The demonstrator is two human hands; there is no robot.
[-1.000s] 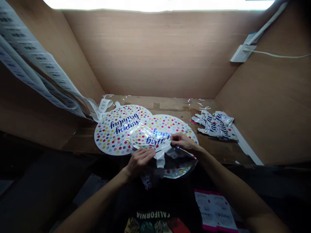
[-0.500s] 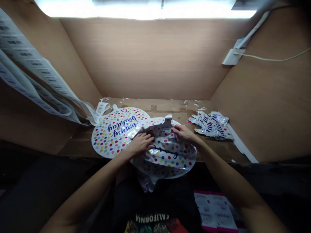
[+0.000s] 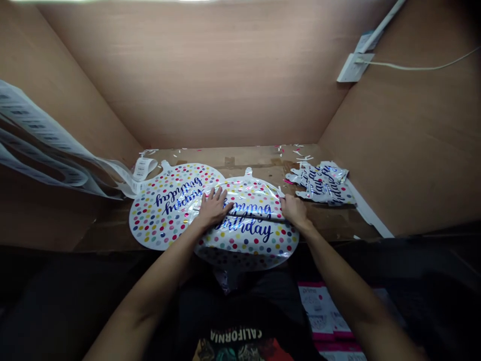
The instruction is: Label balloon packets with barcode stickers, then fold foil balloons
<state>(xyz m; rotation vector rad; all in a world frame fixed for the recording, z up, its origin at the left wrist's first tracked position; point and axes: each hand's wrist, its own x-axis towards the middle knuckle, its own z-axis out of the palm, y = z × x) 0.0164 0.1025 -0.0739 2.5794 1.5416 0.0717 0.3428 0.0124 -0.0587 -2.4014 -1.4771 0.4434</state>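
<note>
Left hand (image 3: pixel 214 208) wide open, palm down, fingers fanned across the middle of a polka-dot foil balloon (image 3: pixel 248 246), holding nothing, only pressing. Right hand (image 3: pixel 295 210) on the right rim of the same balloon, fingers close together in a narrower shape; whether a true pinch on the foil or plain pressure, impossible to tell. Between the two hands, a dark crease (image 3: pixel 255 216) straight across the balloon, through the blue lettering (image 3: pixel 244 231). Flat palms and spread fingers: a sound approach here, with pressure shared broadly and no fingertips digging into thin foil. Even force from both sides suits the crease best. Balloon lying face up, its lower edge overhanging the front of the cardboard-covered table (image 3: pixel 240 160). Just left of the balloon, a second polka-dot foil balloon (image 3: pixel 165 210), overlapped at the edge. Right of it, a heap of folded foil balloons (image 3: pixel 319 183).
</note>
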